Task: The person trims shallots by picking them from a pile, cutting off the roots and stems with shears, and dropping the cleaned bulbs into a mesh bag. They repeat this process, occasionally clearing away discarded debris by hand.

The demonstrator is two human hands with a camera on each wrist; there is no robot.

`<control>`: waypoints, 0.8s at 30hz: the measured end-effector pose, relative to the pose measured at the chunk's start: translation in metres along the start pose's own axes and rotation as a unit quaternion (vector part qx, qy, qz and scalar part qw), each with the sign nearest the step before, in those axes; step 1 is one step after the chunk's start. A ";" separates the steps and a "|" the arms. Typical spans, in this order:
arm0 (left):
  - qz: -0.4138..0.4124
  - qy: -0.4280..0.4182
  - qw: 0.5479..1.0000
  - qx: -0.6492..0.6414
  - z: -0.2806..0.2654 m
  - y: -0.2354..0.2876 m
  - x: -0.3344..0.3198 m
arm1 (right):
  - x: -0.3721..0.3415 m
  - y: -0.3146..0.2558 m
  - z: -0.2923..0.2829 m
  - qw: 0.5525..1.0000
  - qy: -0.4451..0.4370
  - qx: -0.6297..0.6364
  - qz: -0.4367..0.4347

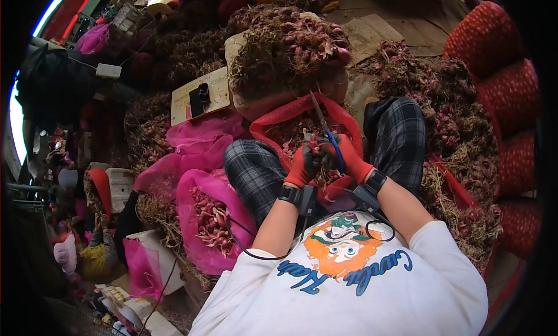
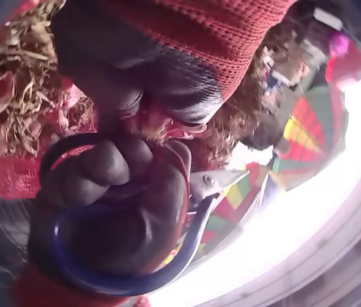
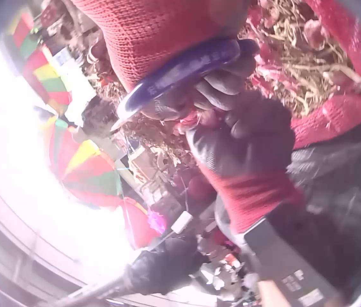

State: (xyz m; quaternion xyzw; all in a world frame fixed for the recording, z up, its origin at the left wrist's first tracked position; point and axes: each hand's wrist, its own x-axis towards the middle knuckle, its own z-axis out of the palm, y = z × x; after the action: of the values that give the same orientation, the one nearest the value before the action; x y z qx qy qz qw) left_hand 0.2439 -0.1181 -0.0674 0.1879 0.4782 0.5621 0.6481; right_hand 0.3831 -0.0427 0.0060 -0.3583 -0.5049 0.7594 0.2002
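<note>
Both hands wear red gloves with dark coated palms and meet over a red mesh bag (image 1: 273, 119) between the knees. My left hand (image 1: 302, 163) pinches a small pinkish-red shallot (image 3: 190, 121), mostly hidden by the fingers. Looped around my right hand (image 1: 353, 156) are the blue handles of a pair of scissors (image 1: 335, 148), whose blades point away from the body. The right fingertips press in close against the shallot in the left wrist view. Dry stalks and skins (image 2: 21, 83) lie inside the mesh bag's rim.
A pink mesh bag (image 1: 187, 191) of trimmed shallots stands left of the knee. Ahead sits a block (image 1: 256, 103) heaped with untrimmed shallots (image 1: 296, 40). A phone (image 1: 199, 101) lies on a board at front left. More shallots (image 1: 442, 109) and full red sacks (image 1: 485, 40) line the right.
</note>
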 end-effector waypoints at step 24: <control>0.023 -0.028 0.952 -0.305 0.019 0.001 0.007 | 0.009 0.002 0.017 0.986 0.038 0.165 -0.015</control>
State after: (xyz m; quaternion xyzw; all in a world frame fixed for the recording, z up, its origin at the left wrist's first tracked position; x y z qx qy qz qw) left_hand 0.2587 -0.1054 -0.0603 0.0075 0.2608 0.6902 0.6749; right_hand 0.3648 -0.0477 0.0054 -0.3416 -0.3704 0.8147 0.2871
